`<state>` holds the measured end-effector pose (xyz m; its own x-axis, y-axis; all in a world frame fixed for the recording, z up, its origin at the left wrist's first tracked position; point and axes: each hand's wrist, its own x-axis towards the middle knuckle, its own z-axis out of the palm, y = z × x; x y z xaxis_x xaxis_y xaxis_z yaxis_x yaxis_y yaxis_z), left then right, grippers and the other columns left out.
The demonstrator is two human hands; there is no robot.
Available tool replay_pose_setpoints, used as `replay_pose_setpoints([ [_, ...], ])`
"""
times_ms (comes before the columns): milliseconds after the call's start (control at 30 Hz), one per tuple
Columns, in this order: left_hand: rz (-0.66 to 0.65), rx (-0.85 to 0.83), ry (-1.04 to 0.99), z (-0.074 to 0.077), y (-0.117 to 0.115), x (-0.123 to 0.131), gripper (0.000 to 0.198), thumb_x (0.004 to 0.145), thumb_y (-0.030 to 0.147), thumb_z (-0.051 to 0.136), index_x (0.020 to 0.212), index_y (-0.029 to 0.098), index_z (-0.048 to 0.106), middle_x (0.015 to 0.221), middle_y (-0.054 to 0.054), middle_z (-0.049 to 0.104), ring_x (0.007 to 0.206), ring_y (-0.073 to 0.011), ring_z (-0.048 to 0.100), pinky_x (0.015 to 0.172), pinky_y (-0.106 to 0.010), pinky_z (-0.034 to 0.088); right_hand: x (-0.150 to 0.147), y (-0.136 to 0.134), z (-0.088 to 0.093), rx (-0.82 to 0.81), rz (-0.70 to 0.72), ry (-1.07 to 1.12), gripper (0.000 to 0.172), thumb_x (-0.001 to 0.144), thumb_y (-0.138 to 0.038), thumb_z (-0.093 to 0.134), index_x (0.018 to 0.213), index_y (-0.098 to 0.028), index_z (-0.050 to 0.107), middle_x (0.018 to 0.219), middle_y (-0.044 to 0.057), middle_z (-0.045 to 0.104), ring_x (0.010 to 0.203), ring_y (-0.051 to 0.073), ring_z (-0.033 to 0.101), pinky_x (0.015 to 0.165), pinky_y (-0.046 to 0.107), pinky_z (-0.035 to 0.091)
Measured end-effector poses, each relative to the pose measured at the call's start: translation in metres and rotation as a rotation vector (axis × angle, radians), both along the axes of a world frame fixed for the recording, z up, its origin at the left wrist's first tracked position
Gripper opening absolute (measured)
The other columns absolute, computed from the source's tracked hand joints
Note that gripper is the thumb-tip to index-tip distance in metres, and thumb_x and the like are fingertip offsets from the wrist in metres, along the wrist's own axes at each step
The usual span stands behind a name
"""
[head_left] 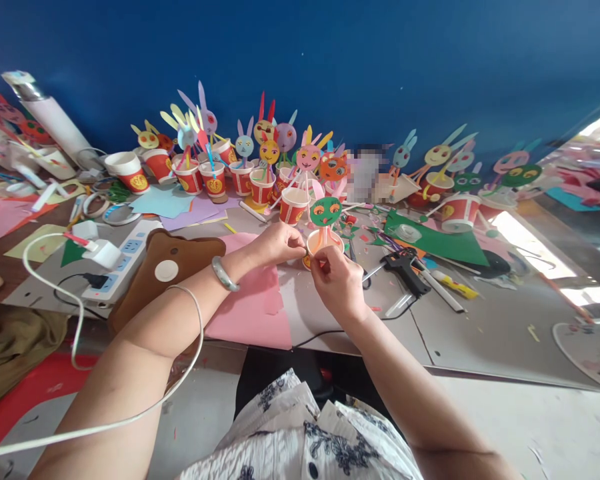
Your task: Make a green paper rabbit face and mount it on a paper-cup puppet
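A red paper cup (324, 241) with a white rim stands on the table in front of me. A green round paper face (325, 211) on a thin stick rises out of it. My left hand (279, 243) pinches the cup's left rim, fingers closed on it. My right hand (338, 280) is closed on the near side of the same cup, fingers curled against its wall. A grey bangle (225, 273) sits on my left wrist. A pink paper sheet (256, 300) lies under my left forearm.
Several red cups with paper animal faces (240, 163) line the blue wall. A black glue gun (405, 267) lies right of my hands, green paper (437, 241) behind it. A white power strip (123, 257), a brown pouch (165, 270) and a white cable (80, 320) lie to the left.
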<state>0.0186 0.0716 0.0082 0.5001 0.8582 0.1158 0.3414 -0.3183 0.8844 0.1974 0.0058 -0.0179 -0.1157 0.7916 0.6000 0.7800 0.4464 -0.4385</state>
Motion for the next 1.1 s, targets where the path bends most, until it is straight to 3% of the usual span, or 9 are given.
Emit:
replay_pose_setpoints([
  [567, 0.053, -0.009, 0.005, 0.01, -0.008, 0.007, 0.012, 0.066, 0.024, 0.06, 0.06, 0.014, 0.06, 0.059, 0.002, 0.059, 0.06, -0.0106, 0.051, 0.056, -0.023, 0.035, 0.0, 0.001, 0.001, -0.005, -0.013, 0.013, 0.009, 0.086, -0.021, 0.056, 0.077, -0.023, 0.055, 0.062, -0.002, 0.063, 0.05, 0.014, 0.056, 0.054, 0.025, 0.042],
  [1100, 0.026, 0.116, -0.01, -0.004, -0.004, 0.01, 0.012, 0.072, 0.026, 0.063, 0.072, 0.015, 0.068, 0.073, 0.0, 0.07, 0.072, -0.0137, 0.062, 0.069, -0.025, 0.046, 0.012, -0.014, 0.012, 0.034, -0.065, -0.242, 0.016, 0.093, -0.027, 0.053, 0.095, -0.02, 0.067, 0.079, 0.004, 0.075, 0.05, 0.013, 0.058, 0.051, 0.024, 0.034],
])
